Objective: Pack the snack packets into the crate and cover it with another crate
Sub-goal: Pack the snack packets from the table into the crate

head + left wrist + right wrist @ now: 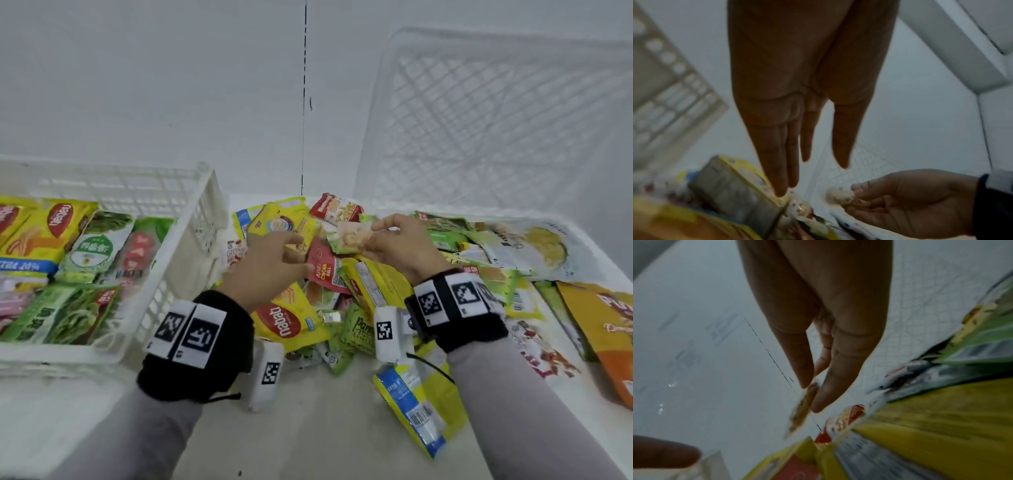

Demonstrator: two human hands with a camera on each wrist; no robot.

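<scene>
left hand (pixel 270 263) fingers straight, holding nothing, above loose pile (pixel 359 284). right hand (pixel 397 245) pinches small snack packet (pixel 349 236), lifted off pile. step: packing. next likely carry left into part-filled crate (pixel 191 219); cover crate (pixel 496 116) leans behind.

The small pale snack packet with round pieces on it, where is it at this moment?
In the head view the small pale snack packet is above the loose pile, right of centre, pinched by the right hand. The left hand is beside it, holding nothing.
</scene>
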